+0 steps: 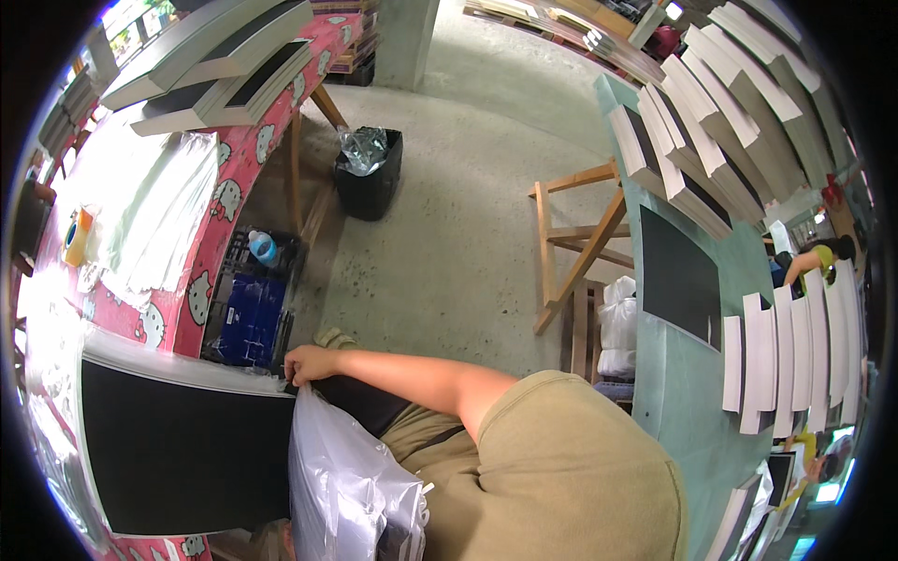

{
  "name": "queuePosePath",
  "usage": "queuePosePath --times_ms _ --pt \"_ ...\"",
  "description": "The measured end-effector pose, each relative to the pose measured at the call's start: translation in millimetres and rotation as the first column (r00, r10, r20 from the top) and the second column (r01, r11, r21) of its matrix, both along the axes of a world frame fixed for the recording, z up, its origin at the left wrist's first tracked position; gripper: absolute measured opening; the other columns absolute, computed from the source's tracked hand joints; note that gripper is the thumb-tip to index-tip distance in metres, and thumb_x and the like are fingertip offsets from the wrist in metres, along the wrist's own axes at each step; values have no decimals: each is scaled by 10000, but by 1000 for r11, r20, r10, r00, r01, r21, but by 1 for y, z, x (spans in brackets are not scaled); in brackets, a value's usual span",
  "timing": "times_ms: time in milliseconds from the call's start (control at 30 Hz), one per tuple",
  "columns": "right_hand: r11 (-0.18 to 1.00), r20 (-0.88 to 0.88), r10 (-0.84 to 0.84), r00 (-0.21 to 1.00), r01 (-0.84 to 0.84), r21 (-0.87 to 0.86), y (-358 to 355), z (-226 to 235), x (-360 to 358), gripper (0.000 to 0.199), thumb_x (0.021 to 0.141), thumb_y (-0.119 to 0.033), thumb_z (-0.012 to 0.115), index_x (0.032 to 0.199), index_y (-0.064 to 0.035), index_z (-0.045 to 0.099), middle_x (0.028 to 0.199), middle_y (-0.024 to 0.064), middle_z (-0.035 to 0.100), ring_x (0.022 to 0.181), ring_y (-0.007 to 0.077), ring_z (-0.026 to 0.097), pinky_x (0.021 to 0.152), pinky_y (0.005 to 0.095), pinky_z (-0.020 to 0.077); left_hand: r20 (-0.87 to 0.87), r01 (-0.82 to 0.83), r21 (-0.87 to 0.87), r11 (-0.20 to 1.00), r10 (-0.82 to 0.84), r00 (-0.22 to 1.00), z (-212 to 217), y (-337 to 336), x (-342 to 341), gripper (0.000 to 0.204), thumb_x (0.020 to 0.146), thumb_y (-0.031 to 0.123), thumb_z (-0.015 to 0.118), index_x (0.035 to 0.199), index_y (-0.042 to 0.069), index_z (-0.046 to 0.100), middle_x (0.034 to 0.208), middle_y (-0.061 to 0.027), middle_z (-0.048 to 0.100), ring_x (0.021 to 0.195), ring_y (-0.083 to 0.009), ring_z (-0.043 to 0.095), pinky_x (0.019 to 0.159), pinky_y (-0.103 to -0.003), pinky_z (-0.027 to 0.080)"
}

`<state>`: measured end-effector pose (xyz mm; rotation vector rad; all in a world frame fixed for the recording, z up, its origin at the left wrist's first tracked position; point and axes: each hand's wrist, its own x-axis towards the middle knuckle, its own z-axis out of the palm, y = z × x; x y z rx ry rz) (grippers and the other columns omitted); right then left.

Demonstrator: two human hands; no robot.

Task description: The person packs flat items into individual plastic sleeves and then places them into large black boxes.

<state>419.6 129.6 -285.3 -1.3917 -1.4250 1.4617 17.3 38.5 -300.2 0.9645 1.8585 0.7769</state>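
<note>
My right hand (311,365) reaches across to the left, its fingers pinched on the upper edge of a clear plastic bag (346,472). The bag hangs at the right end of a flat black-topped board or stack (187,449) lying on the table. How far the bag goes over that end I cannot tell. Only a sliver of my left hand (279,537) shows at the lower edge, beside the bag; its fingers are hidden. Folded clear plastic sheets (154,220) lie beyond the black-topped piece, with a tape roll (78,237) near them.
Thick white-edged stacks (220,56) stand at the far end of the pink patterned table (245,154). A black bin (369,182) and blue crate (251,318) are on the floor. At right, a green table (669,393) bears more stacks and a black sheet (680,276); people work beyond.
</note>
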Motion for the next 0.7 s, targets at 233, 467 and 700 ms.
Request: queuePosePath --times_ms 233,467,700 --pt "991 -597 137 790 -115 75 2 149 -12 299 787 -187 564 1027 -12 528 892 102 598 772 171 566 689 314 451 103 27 470 882 -85 991 141 -26 17 441 883 374 364 990 -14 543 997 -136 544 947 -242 492 871 -365 351" --pt "152 -283 952 118 -983 102 -7 172 -56 489 834 -337 523 1203 -25 449 1168 156 500 1113 248 441 952 324 309 375 881 357 310 -911 169 208 -11 77 625 852 482 349 1248 0 382 1359 -171 259 1280 -291 193 1010 -472 132" --pt "514 285 837 466 -850 -118 17 85 -44 383 809 -314 542 1090 -54 547 1102 155 533 1029 269 496 882 326 375 363 385 17 923 -365 858 69 -35 51 327 841 229 509 1083 14 556 1179 -135 496 1123 -214 429 926 -278 325"
